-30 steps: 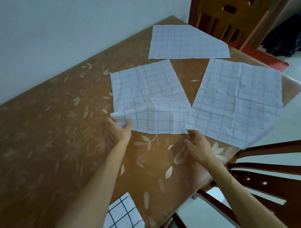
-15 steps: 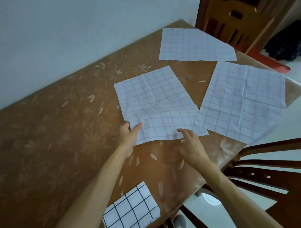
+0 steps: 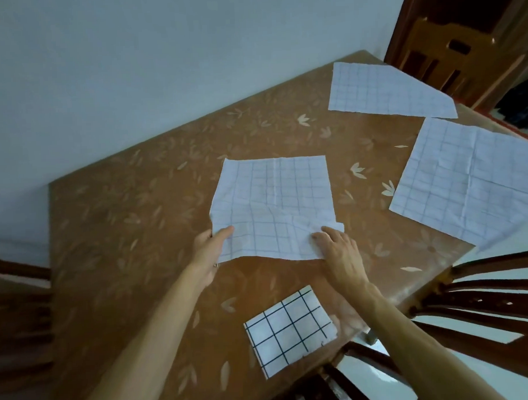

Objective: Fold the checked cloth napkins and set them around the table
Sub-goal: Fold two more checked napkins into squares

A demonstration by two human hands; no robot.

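Across the brown leaf-patterned table [image 3: 137, 219], the creased white checked cloth napkin [image 3: 275, 205] is being drawn nearer, clear of the spread checked napkin at the right [image 3: 465, 177]. Its near-left corner is being pinched by the left hand [image 3: 209, 249], thumb on top. Its near-right corner is being pressed down by the right hand [image 3: 339, 251], fingers straight.

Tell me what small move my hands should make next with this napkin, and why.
Probably lift the near edge and carry it over to the far edge, folding the middle napkin in half. Your left hand pinches its near left corner, your right hand lies on the near right corner, and it lies spread open, unlike the folded napkin nearer you.
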